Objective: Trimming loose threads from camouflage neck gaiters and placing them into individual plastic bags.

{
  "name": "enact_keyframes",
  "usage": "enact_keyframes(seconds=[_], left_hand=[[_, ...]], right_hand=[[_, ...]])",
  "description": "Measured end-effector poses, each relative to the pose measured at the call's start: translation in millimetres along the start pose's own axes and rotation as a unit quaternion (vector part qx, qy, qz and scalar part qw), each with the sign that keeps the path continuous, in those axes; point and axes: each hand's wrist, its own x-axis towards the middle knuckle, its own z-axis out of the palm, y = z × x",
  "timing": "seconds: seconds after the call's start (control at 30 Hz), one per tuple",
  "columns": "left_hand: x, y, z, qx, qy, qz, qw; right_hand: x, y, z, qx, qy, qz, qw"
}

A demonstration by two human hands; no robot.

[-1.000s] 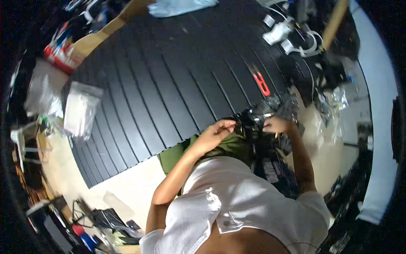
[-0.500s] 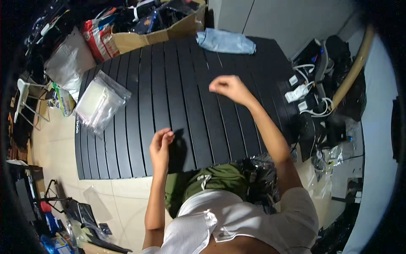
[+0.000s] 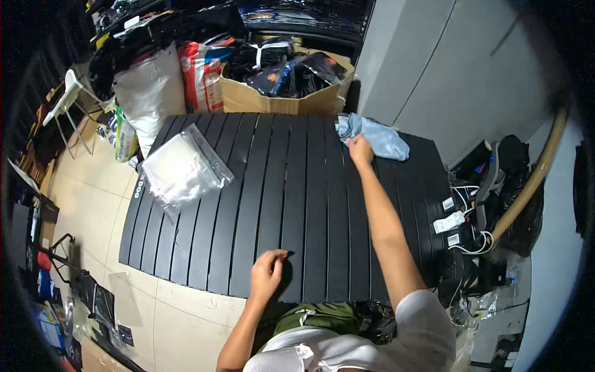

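My right hand (image 3: 360,150) is stretched out to the far side of the black slatted table (image 3: 260,186) and its fingers close on the near edge of a crumpled light-blue cloth (image 3: 378,136). Resting on the table's near edge, my left hand (image 3: 268,271) has its fingers curled loosely and holds nothing. A stack of clear plastic bags (image 3: 183,168) lies on the table's left part, well away from both hands.
A cardboard box (image 3: 282,93) full of dark packed items stands behind the table, with white and red sacks (image 3: 158,87) to its left. Power strips and cables (image 3: 458,226) lie on the floor at the right. A white chair (image 3: 65,102) stands far left.
My hands left a dark object at my lap. The right arm reached across the table to the blue cloth; the left hand settled at the near edge. The view tilted up.
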Motion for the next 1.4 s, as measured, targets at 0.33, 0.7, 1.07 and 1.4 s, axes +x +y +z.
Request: enact_keyframes(seconds=[0.33, 0.7, 1.07, 1.4], left_hand=[[2, -2, -2, 0.049, -0.005, 0.047, 0.998], [2, -3, 2, 0.013, -0.010, 0.038, 0.999], [22, 73, 22, -0.001, -0.071, 0.185, 0.980], [53, 82, -4, -0.336, -0.199, -0.029, 0.920]], right_hand=[[38, 3, -137, 0.112, -0.331, -0.109, 0.931], [70, -49, -262, 0.199, -0.024, -0.071, 0.977], [-12, -155, -355, 0.600, 0.004, -0.236, 0.764], [-65, -104, -319, 0.724, -0.221, 0.154, 0.635]])
